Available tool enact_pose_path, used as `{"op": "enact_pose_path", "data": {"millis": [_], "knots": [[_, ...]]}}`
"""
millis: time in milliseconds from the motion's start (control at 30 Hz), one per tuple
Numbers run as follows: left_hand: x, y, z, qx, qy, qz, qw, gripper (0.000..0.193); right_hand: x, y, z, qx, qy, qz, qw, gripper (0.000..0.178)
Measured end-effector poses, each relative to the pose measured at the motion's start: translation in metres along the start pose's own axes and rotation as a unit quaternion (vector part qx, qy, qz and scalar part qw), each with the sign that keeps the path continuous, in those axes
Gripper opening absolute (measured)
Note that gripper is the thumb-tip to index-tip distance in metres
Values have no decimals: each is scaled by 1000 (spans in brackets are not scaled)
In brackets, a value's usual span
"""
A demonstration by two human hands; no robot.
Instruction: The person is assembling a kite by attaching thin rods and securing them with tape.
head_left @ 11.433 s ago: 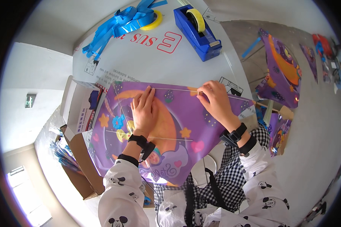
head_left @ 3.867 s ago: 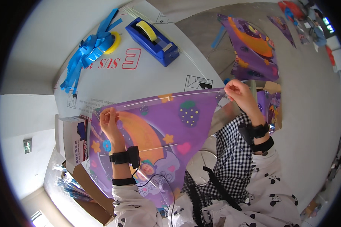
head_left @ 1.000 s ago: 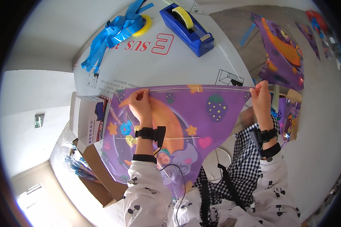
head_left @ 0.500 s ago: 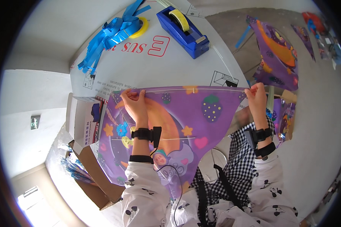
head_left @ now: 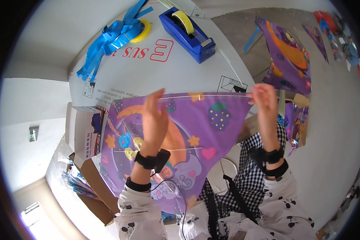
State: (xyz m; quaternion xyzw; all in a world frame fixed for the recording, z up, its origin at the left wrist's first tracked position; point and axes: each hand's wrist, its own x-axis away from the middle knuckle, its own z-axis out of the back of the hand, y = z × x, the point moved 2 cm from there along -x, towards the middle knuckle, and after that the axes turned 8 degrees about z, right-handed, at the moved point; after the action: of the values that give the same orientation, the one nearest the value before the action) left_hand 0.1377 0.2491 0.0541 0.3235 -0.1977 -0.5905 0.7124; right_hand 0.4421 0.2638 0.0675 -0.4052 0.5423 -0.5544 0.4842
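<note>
A purple printed kite sheet (head_left: 228, 132) with strawberries, stars and an orange moon spreads over the near part of the table, its lower end toward my lap. A thin pale rod (head_left: 220, 95) runs along its far edge, and a shorter rod (head_left: 184, 149) lies across its middle. My left hand (head_left: 154, 122) is raised over the left half of the sheet, fingers stretched toward the far edge and blurred, holding nothing visible. At the right end of the long rod is my right hand (head_left: 265, 100), fingers partly curled and smeared; its grip on the corner is unclear.
A blue tape dispenser (head_left: 192, 42) with yellow tape stands at the back. Blue strips (head_left: 108, 40) and a yellow tape roll (head_left: 143, 32) lie left of it. Boxes (head_left: 84, 132) flank the table's left side. Another purple kite (head_left: 286, 56) is at the far right.
My left hand has let go of the far edge and moved right and up over the sheet. My right hand has shifted slightly left, its fingers loosening. The view has shifted a little.
</note>
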Motion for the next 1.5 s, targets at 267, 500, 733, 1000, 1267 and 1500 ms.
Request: {"op": "enact_pose_path", "data": {"millis": [267,500,733,1000,1267,1500], "knots": [[8,19,-88,591,-133,248,756,43,21,40,-127,-433,7,-172,885,37],[4,1,-84,587,-100,291,749,46,27,66,-106,-406,73,-166,896,41],[-6,-73,-35,615,-1,306,727,50,12,79,-1,-392,138,-103,904,37],[-3,-60,-8,274,88,201,936,24,0,63,55,-68,187,5,980,17],[-8,32,-67,-23,-49,-149,987,9,-6,33,-86,241,-153,324,902,6],[-10,20,-76,-26,-54,-141,988,8,-9,55,-99,263,-176,328,890,9]]}}
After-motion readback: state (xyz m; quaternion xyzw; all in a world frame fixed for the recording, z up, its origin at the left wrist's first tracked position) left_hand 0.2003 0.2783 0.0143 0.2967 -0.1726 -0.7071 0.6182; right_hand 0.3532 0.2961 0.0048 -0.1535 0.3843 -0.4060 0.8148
